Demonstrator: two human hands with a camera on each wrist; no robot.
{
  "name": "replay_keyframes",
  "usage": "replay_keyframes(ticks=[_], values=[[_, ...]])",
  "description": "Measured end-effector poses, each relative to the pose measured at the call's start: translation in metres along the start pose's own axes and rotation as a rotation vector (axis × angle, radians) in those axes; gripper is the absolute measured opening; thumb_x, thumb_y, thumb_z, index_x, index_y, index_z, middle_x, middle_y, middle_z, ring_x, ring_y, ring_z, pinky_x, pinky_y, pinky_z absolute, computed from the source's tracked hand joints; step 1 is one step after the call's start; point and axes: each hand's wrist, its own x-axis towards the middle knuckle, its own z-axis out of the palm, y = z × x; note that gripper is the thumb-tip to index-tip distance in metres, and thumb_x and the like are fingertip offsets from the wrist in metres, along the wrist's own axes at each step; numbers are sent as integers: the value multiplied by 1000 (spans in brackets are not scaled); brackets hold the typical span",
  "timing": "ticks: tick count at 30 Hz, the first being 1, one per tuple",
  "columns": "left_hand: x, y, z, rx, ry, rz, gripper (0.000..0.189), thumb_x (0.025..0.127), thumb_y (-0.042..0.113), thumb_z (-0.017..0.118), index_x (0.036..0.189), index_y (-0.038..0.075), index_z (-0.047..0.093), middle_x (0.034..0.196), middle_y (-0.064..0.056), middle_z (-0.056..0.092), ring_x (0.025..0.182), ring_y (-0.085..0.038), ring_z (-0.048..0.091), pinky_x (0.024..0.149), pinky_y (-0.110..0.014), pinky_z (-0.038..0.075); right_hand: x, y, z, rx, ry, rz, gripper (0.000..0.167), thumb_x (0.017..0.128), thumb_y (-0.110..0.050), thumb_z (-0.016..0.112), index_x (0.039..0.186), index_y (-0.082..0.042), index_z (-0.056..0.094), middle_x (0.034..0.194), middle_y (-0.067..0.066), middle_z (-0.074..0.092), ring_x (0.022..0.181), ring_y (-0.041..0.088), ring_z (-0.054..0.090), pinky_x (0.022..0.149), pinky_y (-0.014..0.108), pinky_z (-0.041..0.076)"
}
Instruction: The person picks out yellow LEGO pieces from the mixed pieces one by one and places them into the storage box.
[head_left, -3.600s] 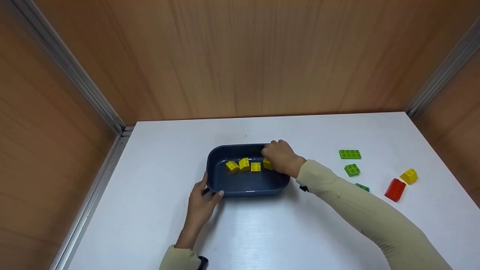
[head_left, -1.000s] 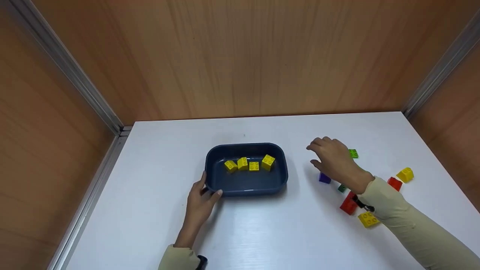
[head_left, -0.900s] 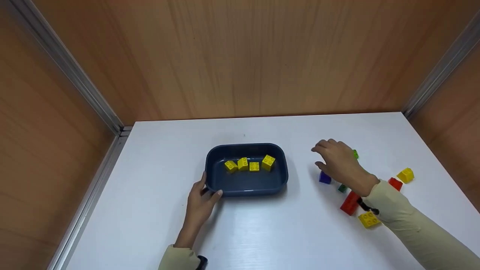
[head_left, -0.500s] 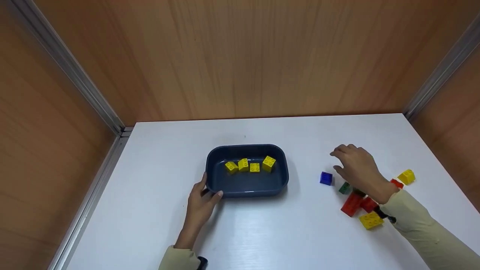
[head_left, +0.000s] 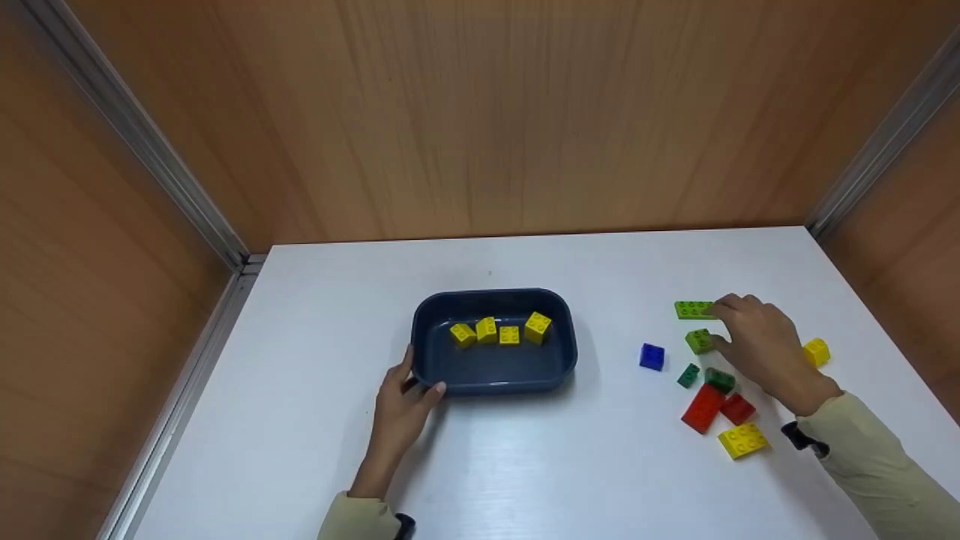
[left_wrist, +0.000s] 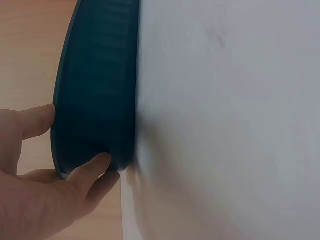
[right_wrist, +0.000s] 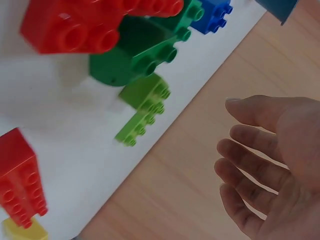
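Observation:
A dark blue tray (head_left: 495,386) stands on the white table with several yellow building bricks (head_left: 538,327) in it. My left hand (head_left: 400,412) grips its near left corner; the left wrist view shows fingers against the tray's wall (left_wrist: 95,75). My right hand (head_left: 769,349), fingers loosely bent and holding nothing, hovers over the loose bricks. Nearest to it are a long light green brick (head_left: 694,310) and a smaller light green brick (head_left: 699,342). In the right wrist view the palm and relaxed fingers of my right hand (right_wrist: 270,165) show apart from every brick.
Left of the right hand lies a blue brick (head_left: 652,357). Nearer are a small green brick (head_left: 688,375), a dark green brick (head_left: 720,379), red bricks (head_left: 703,409) and a yellow brick (head_left: 742,441). Another yellow brick (head_left: 817,352) lies far right. Wooden panels (head_left: 510,120) enclose the table.
My right hand has left the tray and moved right over the loose bricks, uncovering the blue, green and red ones. The left hand keeps its place at the tray's corner.

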Motion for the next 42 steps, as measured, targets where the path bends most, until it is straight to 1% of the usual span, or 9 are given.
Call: replay_keyframes(ticks=[8, 12, 17, 26, 31, 35, 38, 42], values=[[0, 0, 0, -4, 1, -17, 81, 98, 10, 74, 164, -2, 29, 155, -30, 45, 142, -49, 49, 116, -53, 46, -13, 24, 3, -31, 21, 29, 50, 75, 0, 93, 119, 10, 72, 118, 34, 69, 99, 52, 67, 83, 64, 61], [0, 0, 1, 1, 3, -18, 81, 98, 10, 74, 164, -2, 29, 156, -30, 45, 142, -49, 49, 117, -53, 45, -16, 32, 3, -35, 9, 56, 49, 74, 0, 94, 117, 10, 73, 117, 35, 68, 97, 52, 67, 80, 64, 61], [0, -1, 1, 9, 4, -9, 80, 98, 9, 74, 164, -3, 30, 156, -31, 44, 142, -50, 49, 117, -54, 46, -22, 43, 3, -22, -6, 95, 49, 74, 0, 93, 117, 11, 72, 117, 36, 67, 96, 53, 65, 79, 66, 60], [0, 1, 2, 7, 2, -32, 81, 98, 10, 74, 164, -2, 28, 158, -30, 42, 144, -49, 47, 119, -53, 44, -33, 70, 5, 18, -24, 161, 48, 75, 2, 90, 117, 12, 70, 117, 39, 65, 97, 57, 62, 78, 69, 58], [0, 1, 1, 17, 1, -25, 80, 99, 10, 73, 164, -2, 29, 158, -31, 41, 144, -49, 47, 118, -53, 45, -38, 83, 6, 12, 21, 158, 43, 76, 6, 87, 115, 14, 70, 115, 40, 65, 93, 58, 63, 75, 69, 60], [1, 1, 1, 19, 1, -22, 80, 99, 10, 73, 164, -2, 28, 158, -31, 42, 143, -49, 47, 118, -53, 45, -42, 93, 7, -5, 56, 150, 45, 75, 7, 88, 115, 15, 70, 112, 41, 65, 89, 59, 64, 70, 67, 60], [1, 1, 1, 18, 4, -19, 81, 99, 9, 73, 165, -2, 28, 157, -31, 42, 143, -49, 48, 117, -53, 45, -45, 100, 8, -4, 54, 159, 47, 74, 6, 89, 115, 16, 69, 111, 42, 65, 85, 59, 64, 68, 67, 60], [0, 1, 1, 14, 6, -24, 81, 99, 9, 73, 165, -1, 28, 157, -31, 43, 143, -49, 48, 117, -53, 46, -50, 110, 10, -8, 29, 179, 49, 73, 5, 89, 115, 17, 68, 109, 43, 64, 81, 58, 63, 64, 66, 60]])
